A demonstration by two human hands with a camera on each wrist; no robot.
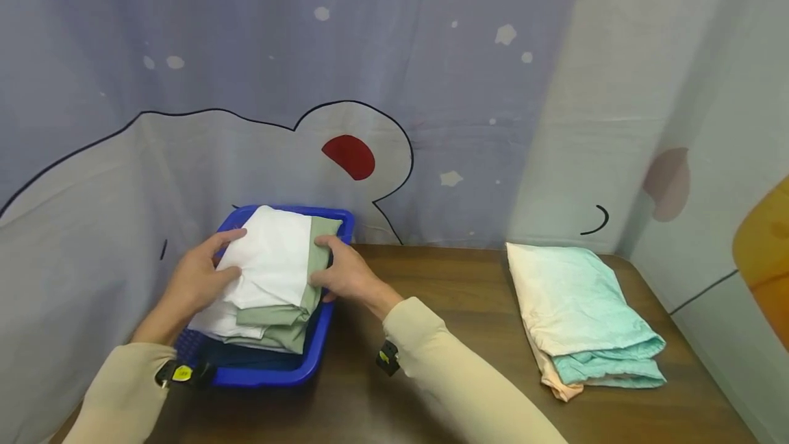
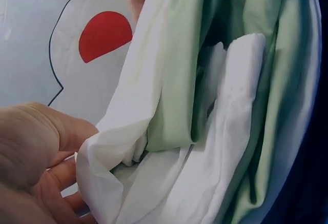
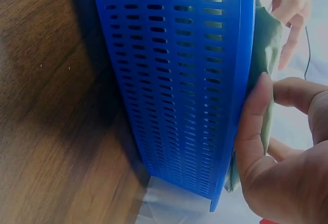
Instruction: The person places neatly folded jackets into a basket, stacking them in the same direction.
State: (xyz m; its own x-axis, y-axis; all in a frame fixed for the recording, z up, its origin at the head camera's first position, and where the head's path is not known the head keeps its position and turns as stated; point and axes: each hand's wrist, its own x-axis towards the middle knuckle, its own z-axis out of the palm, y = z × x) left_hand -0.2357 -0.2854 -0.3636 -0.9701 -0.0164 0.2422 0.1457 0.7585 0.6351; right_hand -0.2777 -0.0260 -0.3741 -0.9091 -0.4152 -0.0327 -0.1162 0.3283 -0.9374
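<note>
A folded white and green cloth (image 1: 274, 255) lies in layers at the top of a blue plastic basket (image 1: 255, 377), its upper part standing above the rim. My left hand (image 1: 198, 277) holds its left edge, thumb on top and fingers bent beneath the fold, as the left wrist view shows. On the opposite side my right hand (image 1: 350, 271) pinches the green border (image 3: 266, 34) between thumb and fingers, just inside the basket's right rim. Loose white and green folds (image 2: 174, 106) hang open toward the front. Below them some dark navy fabric (image 1: 246, 356) shows in the basket.
The basket stands at the left of a brown wooden table (image 1: 431, 334). A folded cloth fading from peach to turquoise (image 1: 573, 307) lies at the table's right. Behind the table hangs a printed curtain (image 1: 456, 88), close to the basket's back and left sides.
</note>
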